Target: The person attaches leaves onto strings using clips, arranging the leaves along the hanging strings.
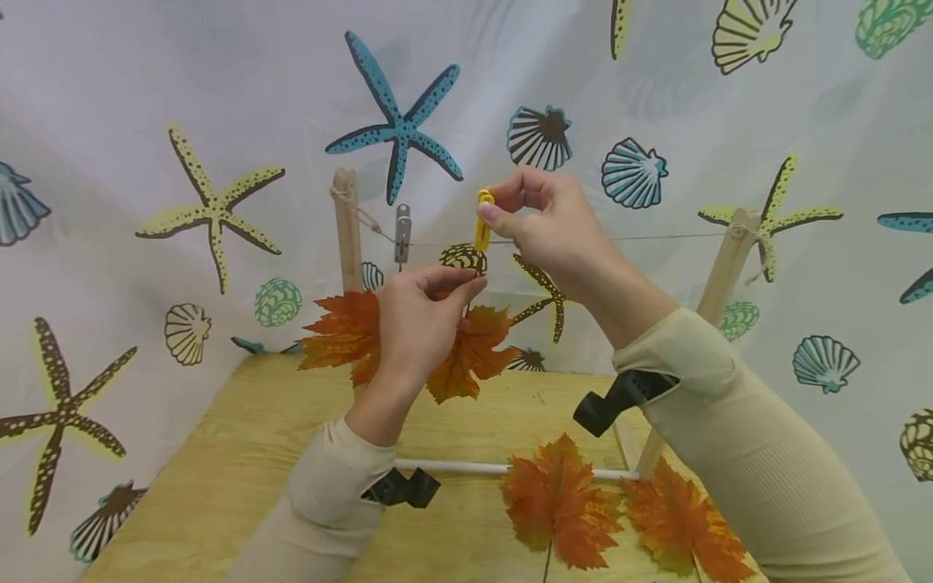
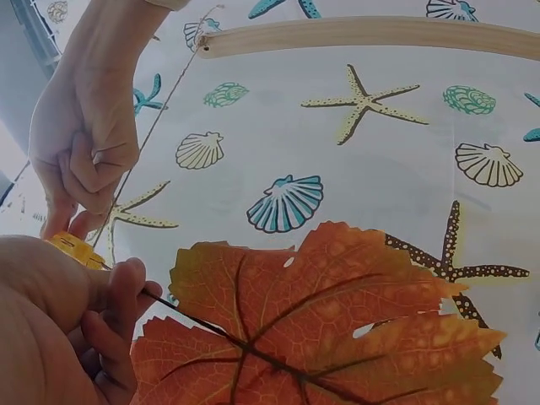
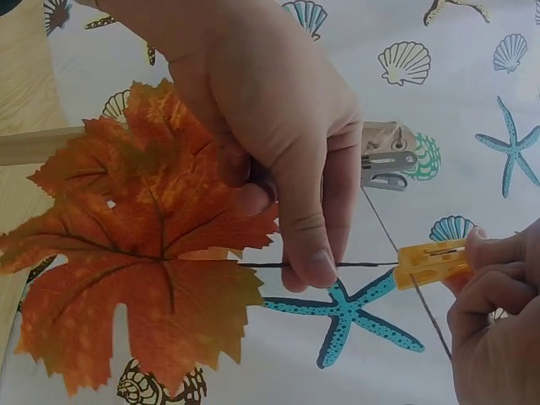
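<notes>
My left hand (image 1: 417,324) pinches the thin dark stem (image 3: 371,265) of an orange artificial maple leaf (image 1: 472,356), which hangs below the fingers. Just above, my right hand (image 1: 557,223) pinches the top of a yellow clothespin (image 1: 483,232) between thumb and fingers. Its lower end is at the twine (image 1: 656,236), and in the right wrist view the stem's tip reaches its jaws. To the left, a grey clothespin (image 1: 402,235) is on the twine, with another orange leaf (image 1: 338,328) below it, partly behind my left hand.
Two wooden posts, left (image 1: 347,235) and right (image 1: 729,263), carry the twine. Two more maple leaves (image 1: 561,502) (image 1: 681,522) lie near the front of the wooden table (image 1: 240,453). A white rod (image 1: 466,467) runs low across the frame. Behind hangs a shell-and-starfish printed cloth (image 1: 255,89).
</notes>
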A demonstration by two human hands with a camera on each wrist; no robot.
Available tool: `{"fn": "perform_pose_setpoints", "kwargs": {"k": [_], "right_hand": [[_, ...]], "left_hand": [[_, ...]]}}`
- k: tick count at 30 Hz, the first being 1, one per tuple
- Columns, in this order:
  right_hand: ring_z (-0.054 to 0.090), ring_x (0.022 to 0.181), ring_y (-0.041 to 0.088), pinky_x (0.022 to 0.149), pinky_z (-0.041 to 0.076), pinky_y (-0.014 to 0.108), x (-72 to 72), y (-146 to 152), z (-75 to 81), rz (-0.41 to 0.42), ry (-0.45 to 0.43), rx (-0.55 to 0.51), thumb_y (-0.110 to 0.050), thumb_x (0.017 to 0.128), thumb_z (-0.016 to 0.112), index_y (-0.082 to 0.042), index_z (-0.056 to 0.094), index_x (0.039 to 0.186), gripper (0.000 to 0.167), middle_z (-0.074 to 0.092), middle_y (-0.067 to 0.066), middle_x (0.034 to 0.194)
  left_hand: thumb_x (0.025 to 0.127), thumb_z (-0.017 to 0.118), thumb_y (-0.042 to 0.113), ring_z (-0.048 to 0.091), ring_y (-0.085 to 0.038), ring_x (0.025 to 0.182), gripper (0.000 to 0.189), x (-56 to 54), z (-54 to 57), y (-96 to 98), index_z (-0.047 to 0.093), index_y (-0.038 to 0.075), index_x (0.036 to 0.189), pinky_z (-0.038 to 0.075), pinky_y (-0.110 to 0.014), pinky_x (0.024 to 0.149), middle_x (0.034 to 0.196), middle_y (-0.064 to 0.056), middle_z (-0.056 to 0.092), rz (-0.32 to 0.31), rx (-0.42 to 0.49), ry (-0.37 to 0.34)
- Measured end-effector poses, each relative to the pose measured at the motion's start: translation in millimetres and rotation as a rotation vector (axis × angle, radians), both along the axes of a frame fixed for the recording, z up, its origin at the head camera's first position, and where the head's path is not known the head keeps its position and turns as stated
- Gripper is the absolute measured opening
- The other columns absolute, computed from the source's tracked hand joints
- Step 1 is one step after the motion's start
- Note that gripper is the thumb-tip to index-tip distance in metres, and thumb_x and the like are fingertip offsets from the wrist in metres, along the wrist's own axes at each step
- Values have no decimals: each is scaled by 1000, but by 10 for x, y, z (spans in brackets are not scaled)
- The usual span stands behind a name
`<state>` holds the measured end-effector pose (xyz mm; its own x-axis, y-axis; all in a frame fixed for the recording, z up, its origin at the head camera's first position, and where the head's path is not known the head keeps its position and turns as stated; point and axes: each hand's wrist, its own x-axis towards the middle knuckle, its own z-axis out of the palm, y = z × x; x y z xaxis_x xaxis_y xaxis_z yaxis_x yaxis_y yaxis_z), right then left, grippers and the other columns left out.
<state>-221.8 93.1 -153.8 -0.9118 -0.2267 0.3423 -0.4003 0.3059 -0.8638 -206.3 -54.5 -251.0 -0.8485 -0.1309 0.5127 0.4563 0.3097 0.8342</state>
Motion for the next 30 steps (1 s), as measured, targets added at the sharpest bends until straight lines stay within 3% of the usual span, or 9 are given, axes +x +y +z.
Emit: {"fn": "perform_pose_setpoints", "kwargs": {"k": [3,4,7,11,16,19,22,26,30], "right_hand": [[52,109,18,78,44,34,-6,-6,-16,4,-21,22,-17,96,67,-8,68,100,10,66,5,107],[51,109,16,82,45,34,-6,-8,-20,4,-25,32,-17,96,67,-8,68,100,10,66,5,107],[52,84,16,68,44,29,-7,-9,-43,9,-42,38,-18,96,68,-10,68,101,10,65,5,104],[40,62,17,54,37,25,-6,-6,-62,18,-53,28,-18,96,68,-11,68,103,11,64,4,102],[48,78,18,59,42,26,6,11,-68,8,-59,81,-22,97,67,-12,68,112,18,65,3,109],[53,97,20,69,48,30,16,27,-72,-4,-64,145,-28,97,66,-14,68,118,25,66,1,116],[54,114,19,87,52,39,21,52,-78,-16,-51,205,-31,97,67,-14,68,121,30,66,1,121],[54,122,18,104,45,48,31,67,-90,-26,-30,253,-30,95,69,-12,69,120,31,68,2,120],[55,122,18,104,44,49,34,52,-112,-30,-24,279,-30,94,71,-13,70,118,29,70,2,116]], "left_hand": [[89,77,21,64,-23,53,18,3,-3,-1,80,8,101,55,-25,57,89,-7,77,0,19,-4],[89,76,22,64,-24,53,18,4,2,0,80,9,101,55,-24,57,89,-7,77,4,18,1],[90,76,24,63,-24,53,20,4,23,9,80,9,102,54,-25,57,87,-7,77,13,16,26],[90,76,24,62,-21,53,21,4,48,21,80,8,102,54,-25,58,85,-7,76,30,10,59],[89,76,24,63,-18,53,21,3,51,18,80,7,101,55,-25,58,86,-7,76,34,16,55],[89,77,23,64,-19,54,20,3,47,14,80,7,100,55,-24,57,85,-8,76,29,22,57],[89,77,23,65,-21,54,20,1,36,16,80,6,100,55,-24,57,85,-9,76,20,22,56],[88,78,23,67,-23,56,21,-2,8,18,80,6,99,55,-24,57,85,-8,76,20,11,33],[88,78,24,68,-22,59,21,-2,-24,11,80,7,99,55,-25,58,87,-8,77,31,5,6]]}}
